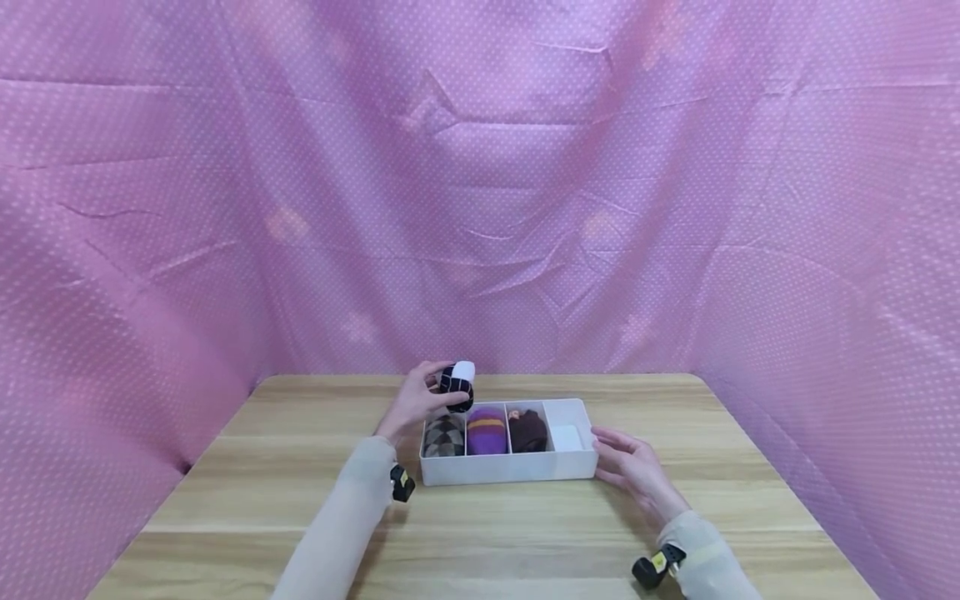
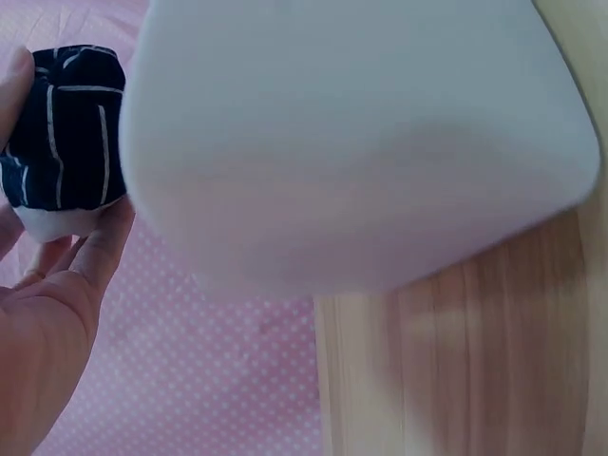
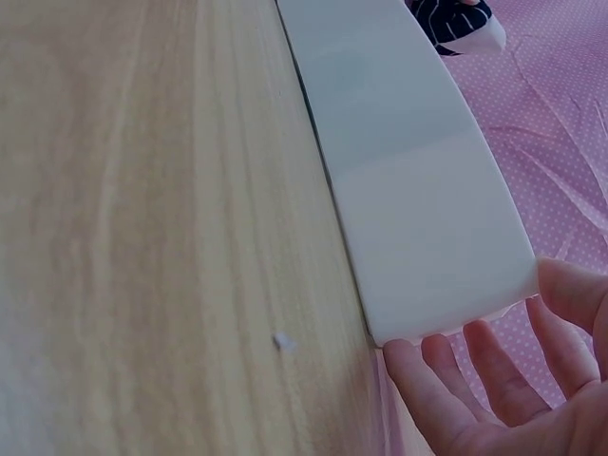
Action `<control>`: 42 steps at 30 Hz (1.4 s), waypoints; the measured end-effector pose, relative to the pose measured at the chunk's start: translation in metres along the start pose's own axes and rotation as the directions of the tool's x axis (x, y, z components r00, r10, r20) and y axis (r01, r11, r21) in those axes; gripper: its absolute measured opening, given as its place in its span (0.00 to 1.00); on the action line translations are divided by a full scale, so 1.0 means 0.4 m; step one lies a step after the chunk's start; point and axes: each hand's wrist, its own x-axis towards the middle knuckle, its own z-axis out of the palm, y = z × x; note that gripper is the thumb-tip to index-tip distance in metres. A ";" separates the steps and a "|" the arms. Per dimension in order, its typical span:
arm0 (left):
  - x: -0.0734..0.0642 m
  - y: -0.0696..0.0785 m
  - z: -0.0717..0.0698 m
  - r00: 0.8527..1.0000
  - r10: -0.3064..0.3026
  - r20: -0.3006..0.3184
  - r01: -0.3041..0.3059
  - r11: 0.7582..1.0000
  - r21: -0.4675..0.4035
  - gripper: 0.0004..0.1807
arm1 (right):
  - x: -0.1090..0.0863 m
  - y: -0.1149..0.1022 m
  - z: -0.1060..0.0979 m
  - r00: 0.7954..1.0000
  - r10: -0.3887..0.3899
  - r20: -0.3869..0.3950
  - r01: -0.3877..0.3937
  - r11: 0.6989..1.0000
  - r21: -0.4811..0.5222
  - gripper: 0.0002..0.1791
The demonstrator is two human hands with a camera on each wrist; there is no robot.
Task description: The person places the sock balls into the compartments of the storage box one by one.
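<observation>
- Rolled sock ball (image 1: 457,384), navy with thin white lines and a white cuff end, held in the air above the tray's 10 o'clock corner, over the leftmost compartment.
- Left hand (image 1: 417,403): grip closed round the sock ball, fingers (image 2: 103,249) curled under and behind it, thumb on the near side. Left wrist view shows the white end of the ball resting against the fingertips.
- Right hand (image 1: 632,468): grip open, fingers (image 3: 502,372) straight and relaxed, lying at the tray's 3 o'clock end. Fingertips sit just at the end wall's corner; actual contact cannot be told.
- White divider tray (image 1: 504,469), long and shallow, four compartments in a row.
- Compartments from 9 o'clock to 3 o'clock: grey-brown argyle sock roll (image 1: 445,437); purple sock roll with yellow stripes (image 1: 487,432); dark brown sock roll (image 1: 528,430); last compartment shows only its white bottom (image 1: 567,437).
- Worktop (image 1: 300,483): pale wood grain, rounded far corners, tray sitting near centre.
- Pale long sleeves (image 1: 337,533) on both forearms, a small black and yellow device (image 1: 401,482) strapped at each wrist.
- Pink cloth with white dots (image 1: 480,183) hangs wrinkled behind and on both sides of the worktop.
</observation>
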 end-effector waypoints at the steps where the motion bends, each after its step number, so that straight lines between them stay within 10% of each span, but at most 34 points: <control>1: -0.001 0.002 0.004 1.000 -0.001 -0.005 0.001 1.000 0.001 0.43 | 0.000 0.000 0.000 1.000 0.001 0.001 -0.001 1.000 -0.001 0.30; 12: 0.012 0.026 0.054 0.998 0.044 -0.044 -0.046 0.998 -0.050 0.39 | -0.007 -0.013 -0.003 1.000 0.001 0.007 -0.001 1.000 -0.008 0.31; 42: 0.030 0.077 0.231 0.986 0.084 0.145 -0.075 0.995 -0.067 0.37 | 0.000 -0.005 0.007 1.000 0.015 0.021 -0.015 1.000 -0.018 0.32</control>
